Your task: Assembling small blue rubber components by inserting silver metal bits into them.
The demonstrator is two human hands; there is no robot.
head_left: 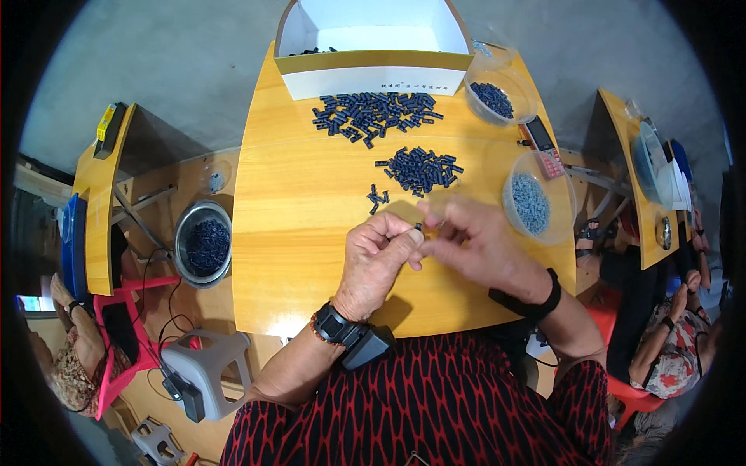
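Smooth yellow wood forms the surface [287, 233], its near edge curving in front of the person. Just above that edge, the left hand [373, 260] pinches a small dark part [419, 227] between thumb and forefinger. The right hand [486, 245] is blurred, its fingers just beside the part; whether they touch it or grip something of their own, I cannot tell. The part looks light and stiff, probably hard plastic, and perhaps slippery at such a small size; its sides seem the best hold, leaving the end free. That end sticks up past the fingertips, pointing roughly away from the person. Fingers hide the rest, so the long axis is uncertain.

Beyond the hands lie a few loose pieces [378, 198], pointing various ways, then a near pile [420, 171] of dark ones. To its right stands a clear tub [562, 203] of grey-blue bits [531, 203]. Farther off come a far pile [373, 116], a second tub [525, 102] with dark contents, and a white box [342, 83].
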